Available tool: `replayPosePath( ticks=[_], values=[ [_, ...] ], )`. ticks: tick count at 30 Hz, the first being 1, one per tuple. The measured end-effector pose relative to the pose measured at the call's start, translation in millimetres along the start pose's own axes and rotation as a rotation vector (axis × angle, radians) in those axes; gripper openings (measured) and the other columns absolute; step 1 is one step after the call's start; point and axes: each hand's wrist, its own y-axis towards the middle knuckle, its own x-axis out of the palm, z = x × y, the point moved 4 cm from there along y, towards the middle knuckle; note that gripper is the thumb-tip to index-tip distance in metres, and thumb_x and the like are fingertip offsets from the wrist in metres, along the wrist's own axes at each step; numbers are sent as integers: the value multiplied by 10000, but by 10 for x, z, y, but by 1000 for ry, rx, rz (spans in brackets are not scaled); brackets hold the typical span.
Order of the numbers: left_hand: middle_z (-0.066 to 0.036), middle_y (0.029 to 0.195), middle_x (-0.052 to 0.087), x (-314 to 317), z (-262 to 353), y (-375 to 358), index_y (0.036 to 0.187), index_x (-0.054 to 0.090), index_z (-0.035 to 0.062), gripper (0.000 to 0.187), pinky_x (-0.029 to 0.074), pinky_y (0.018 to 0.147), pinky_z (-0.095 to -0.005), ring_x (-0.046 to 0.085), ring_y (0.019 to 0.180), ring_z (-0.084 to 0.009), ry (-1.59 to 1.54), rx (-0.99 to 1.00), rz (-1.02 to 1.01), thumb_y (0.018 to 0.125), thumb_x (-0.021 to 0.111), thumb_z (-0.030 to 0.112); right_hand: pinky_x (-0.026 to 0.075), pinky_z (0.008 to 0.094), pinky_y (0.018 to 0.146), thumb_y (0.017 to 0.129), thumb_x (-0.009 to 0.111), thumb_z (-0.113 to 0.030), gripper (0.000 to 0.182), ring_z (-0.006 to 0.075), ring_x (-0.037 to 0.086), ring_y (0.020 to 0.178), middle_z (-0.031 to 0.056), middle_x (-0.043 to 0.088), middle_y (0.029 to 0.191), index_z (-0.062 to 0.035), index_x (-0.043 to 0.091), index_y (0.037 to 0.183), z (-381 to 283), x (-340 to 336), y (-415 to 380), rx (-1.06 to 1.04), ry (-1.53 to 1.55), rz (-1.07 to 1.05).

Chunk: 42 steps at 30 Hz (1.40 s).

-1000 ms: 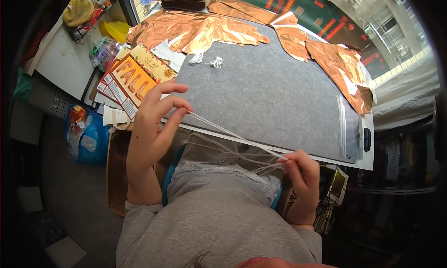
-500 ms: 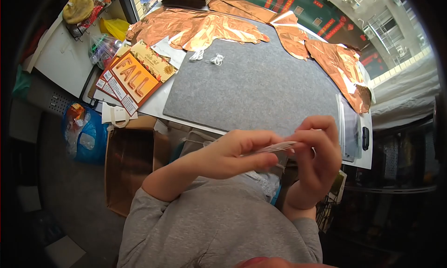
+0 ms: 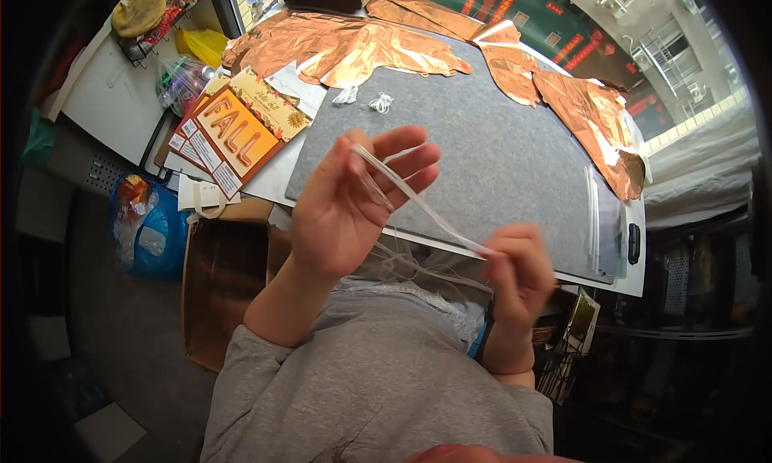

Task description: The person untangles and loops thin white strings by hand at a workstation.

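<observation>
The white-edged counter [image 3: 632, 286] fills most of the space in front of the seated person, and a grey felt mat [image 3: 498, 157] covers much of it. Copper-coloured foil pieces [image 3: 346, 53] lie flat along the mat's far and right sides. To the left, below the counter, stands an open brown box [image 3: 229, 274], with a blue bag [image 3: 163, 262] just beside it. Overlapping packets, the top orange one [image 3: 233, 137] lettered FALL, sit at the counter's left side.

The two hands are apart, above the counter's near edge. The left hand [image 3: 342, 209] is raised, palm showing, with white cord [image 3: 414, 194] caught at thumb and forefinger and the other fingers spread. The right hand [image 3: 519, 274], a little blurred, is closed on the cord's lower end. That cord slants taut between them, with loose strands near the lap below. Smallest of all, two little cord bundles [image 3: 382, 102] rest near the mat's far left corner.
</observation>
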Motion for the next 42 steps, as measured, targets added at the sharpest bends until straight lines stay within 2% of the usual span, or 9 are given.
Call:
replayPosePath(
  ticks=[3,6,12,17,24,34,37,40,42],
  values=[
    [-110,966,593,-26,5,20,887,456,111,329,541,801,-329,572,718,-163,-313,-33,-183,1083,342,349,433,189,648,920,616,-15,71,64,542,712,94,583,968,26,673,907,208,247,-57,216,134,-175],
    [-4,770,516,94,-76,-25,893,479,118,295,320,527,-202,433,592,-67,-81,-58,-325,1066,419,349,477,209,702,889,653,32,71,74,587,783,85,605,1017,30,674,957,263,432,-84,368,191,-331],
    [-49,724,477,204,-308,-152,847,472,66,280,348,513,-249,386,566,-95,239,-144,-384,1038,476,271,503,222,658,879,690,28,247,72,597,761,87,654,1095,53,656,1122,92,506,13,472,690,-149],
    [-38,697,448,15,28,-77,858,469,73,282,323,508,-230,320,560,-67,384,80,-252,1058,455,271,472,229,668,846,703,46,139,91,613,758,45,661,813,29,705,984,79,232,109,272,137,-393],
    [-80,1080,645,-51,-283,-91,1151,624,1,259,454,756,-232,545,828,-80,966,235,-267,1062,465,185,437,255,659,769,711,82,173,134,573,728,44,661,792,-15,727,912,-261,129,290,-47,-158,-119],
    [-38,1040,655,-39,-476,-244,1205,624,-44,246,474,875,-259,590,991,-98,795,-184,-344,1033,502,84,443,291,678,734,768,36,220,185,566,746,11,680,793,-80,736,918,-178,199,430,-167,-296,55],
    [-15,997,650,-89,-460,-227,1070,659,-18,168,474,838,-253,591,955,-87,777,-134,-272,1018,535,82,436,257,726,833,739,-37,206,128,552,792,40,689,911,-26,702,1035,-22,249,385,-153,-154,-58],
    [-20,1001,658,-126,-366,-185,1015,674,17,165,462,886,-261,591,985,-94,548,-90,-132,1024,534,102,431,235,792,1010,569,-327,590,95,536,904,117,573,1285,25,368,1439,236,359,249,183,420,-136],
    [-36,987,662,-157,-321,-174,1032,670,46,147,419,976,-333,605,999,-117,443,-43,-87,1018,542,116,432,242,817,965,636,-174,611,114,569,1000,119,540,1328,-7,325,1464,287,539,102,271,491,-205]
  ],
)
